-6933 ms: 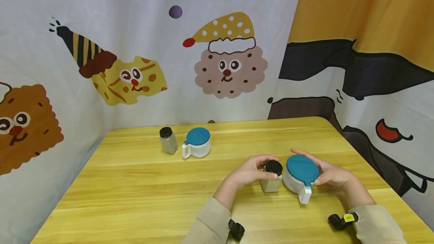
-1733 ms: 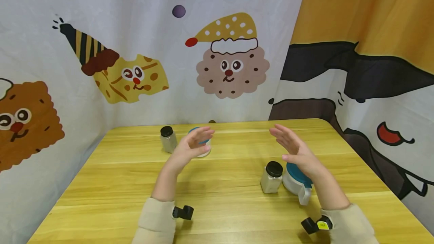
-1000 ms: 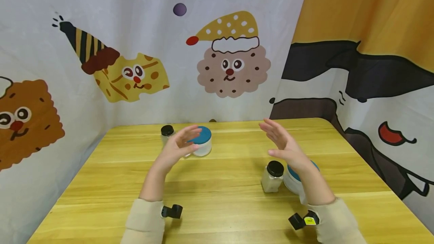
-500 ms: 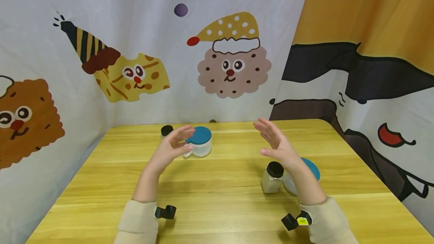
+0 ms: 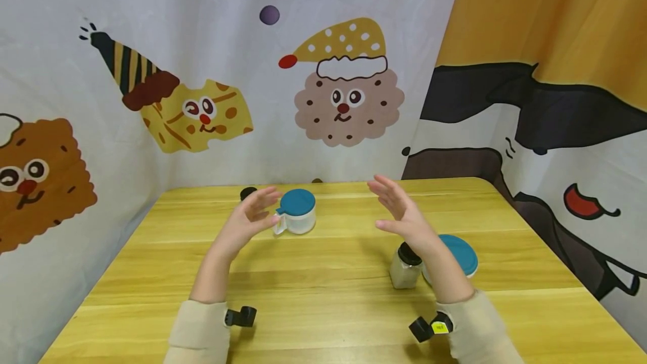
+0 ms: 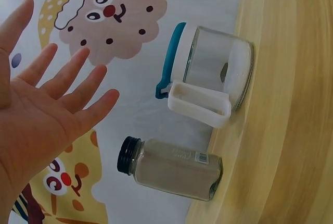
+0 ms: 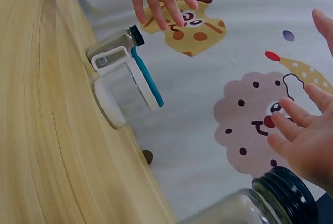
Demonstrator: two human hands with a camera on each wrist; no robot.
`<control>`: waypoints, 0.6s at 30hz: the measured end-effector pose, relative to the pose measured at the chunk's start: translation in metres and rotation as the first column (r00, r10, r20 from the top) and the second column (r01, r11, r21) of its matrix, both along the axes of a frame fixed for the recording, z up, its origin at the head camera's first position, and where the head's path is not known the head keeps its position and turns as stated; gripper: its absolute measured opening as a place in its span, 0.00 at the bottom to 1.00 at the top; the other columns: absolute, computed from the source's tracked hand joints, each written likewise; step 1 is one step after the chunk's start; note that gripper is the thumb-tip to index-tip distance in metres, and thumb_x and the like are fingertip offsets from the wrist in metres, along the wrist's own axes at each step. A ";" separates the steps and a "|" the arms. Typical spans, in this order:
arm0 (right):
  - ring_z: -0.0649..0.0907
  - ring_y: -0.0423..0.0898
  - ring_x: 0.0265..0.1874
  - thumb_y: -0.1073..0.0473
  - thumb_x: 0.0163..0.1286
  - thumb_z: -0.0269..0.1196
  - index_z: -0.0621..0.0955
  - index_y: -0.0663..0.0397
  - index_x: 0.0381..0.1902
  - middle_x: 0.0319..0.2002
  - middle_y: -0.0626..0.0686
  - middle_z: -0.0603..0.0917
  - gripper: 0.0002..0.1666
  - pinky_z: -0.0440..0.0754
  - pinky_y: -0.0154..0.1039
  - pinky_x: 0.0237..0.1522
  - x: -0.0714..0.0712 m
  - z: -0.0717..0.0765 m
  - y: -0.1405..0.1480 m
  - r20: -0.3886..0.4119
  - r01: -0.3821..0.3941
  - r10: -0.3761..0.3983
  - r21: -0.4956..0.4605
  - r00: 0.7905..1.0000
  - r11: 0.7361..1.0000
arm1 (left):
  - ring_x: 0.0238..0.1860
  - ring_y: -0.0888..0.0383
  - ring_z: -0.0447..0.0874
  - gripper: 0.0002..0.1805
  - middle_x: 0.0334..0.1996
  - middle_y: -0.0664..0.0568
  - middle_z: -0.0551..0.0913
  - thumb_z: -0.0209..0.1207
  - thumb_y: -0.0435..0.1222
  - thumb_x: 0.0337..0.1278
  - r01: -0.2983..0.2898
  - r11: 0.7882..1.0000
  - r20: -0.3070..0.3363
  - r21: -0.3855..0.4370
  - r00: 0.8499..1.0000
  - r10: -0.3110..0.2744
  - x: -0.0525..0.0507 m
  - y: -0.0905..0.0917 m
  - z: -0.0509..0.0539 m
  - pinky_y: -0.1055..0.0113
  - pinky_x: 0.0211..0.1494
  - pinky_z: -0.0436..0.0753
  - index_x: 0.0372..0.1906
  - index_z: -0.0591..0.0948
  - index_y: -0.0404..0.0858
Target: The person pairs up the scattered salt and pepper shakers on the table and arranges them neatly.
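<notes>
My left hand (image 5: pixel 242 226) hovers above the table with fingers spread, holding nothing. Behind it stands a square glass bottle (image 6: pixel 177 169) with a black lid, mostly hidden in the head view. Beside that bottle is a glass jar (image 5: pixel 299 221) with a blue lid and white handle; the left wrist view shows white contents at its bottom. My right hand (image 5: pixel 404 223) is raised too, fingers extended, nothing in it. Below its wrist stand a second black-lidded bottle (image 5: pixel 404 271) with pale contents and a second blue-lidded jar (image 5: pixel 460 254), partly covered by the forearm.
The wooden table (image 5: pixel 323 308) carries both bottle-and-jar pairs, one at the back left, one at the right. A printed cartoon curtain (image 5: pixel 212 16) hangs behind its back edge and along the sides. Each wrist wears a small black camera.
Earliest, both hands were at the right-hand pair, left on the bottle, right on the jar. They let go and rose apart, and over the last second both drifted left. The containers stayed put.
</notes>
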State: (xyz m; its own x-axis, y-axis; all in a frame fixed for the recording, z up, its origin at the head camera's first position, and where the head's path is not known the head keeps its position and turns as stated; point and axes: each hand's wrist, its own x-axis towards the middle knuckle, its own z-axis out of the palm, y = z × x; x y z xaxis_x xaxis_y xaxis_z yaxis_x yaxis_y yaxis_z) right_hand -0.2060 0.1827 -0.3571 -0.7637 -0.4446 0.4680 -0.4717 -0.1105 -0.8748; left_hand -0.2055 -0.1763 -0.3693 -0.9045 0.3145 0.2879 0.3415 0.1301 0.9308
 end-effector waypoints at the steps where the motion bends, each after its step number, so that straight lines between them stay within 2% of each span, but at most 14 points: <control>1: 0.57 0.56 0.70 0.60 0.62 0.69 0.53 0.61 0.74 0.70 0.65 0.58 0.50 0.50 0.44 0.69 0.000 0.000 -0.001 0.005 0.000 0.000 -0.001 1.000 1.000 | 0.66 0.47 0.63 0.32 0.65 0.41 0.68 0.63 0.34 0.60 -0.004 1.000 -0.003 -0.004 1.000 0.004 0.000 0.000 0.000 0.44 0.67 0.59 0.69 0.65 0.41; 5: 0.57 0.56 0.70 0.60 0.61 0.69 0.54 0.61 0.73 0.70 0.66 0.58 0.50 0.49 0.48 0.70 -0.001 0.000 -0.006 0.012 0.010 -0.010 0.003 1.000 1.000 | 0.66 0.47 0.63 0.32 0.65 0.40 0.68 0.63 0.34 0.60 -0.020 1.000 -0.016 -0.010 1.000 0.020 -0.001 -0.002 0.000 0.44 0.67 0.58 0.69 0.66 0.42; 11: 0.58 0.54 0.70 0.56 0.61 0.70 0.56 0.55 0.74 0.70 0.58 0.61 0.50 0.48 0.49 0.70 -0.002 -0.001 -0.014 0.020 0.015 -0.015 0.001 1.000 1.000 | 0.66 0.47 0.63 0.32 0.65 0.43 0.69 0.62 0.32 0.60 -0.045 0.999 -0.028 -0.009 0.999 0.044 -0.002 -0.004 -0.001 0.44 0.67 0.58 0.69 0.66 0.41; 18: 0.58 0.55 0.70 0.53 0.59 0.71 0.55 0.59 0.74 0.70 0.58 0.61 0.53 0.48 0.50 0.70 -0.003 -0.001 -0.022 0.017 0.018 -0.018 -0.011 1.000 1.000 | 0.66 0.47 0.63 0.33 0.65 0.44 0.69 0.63 0.33 0.60 -0.065 0.998 -0.019 -0.008 0.998 0.065 -0.003 -0.006 -0.002 0.45 0.67 0.60 0.69 0.65 0.41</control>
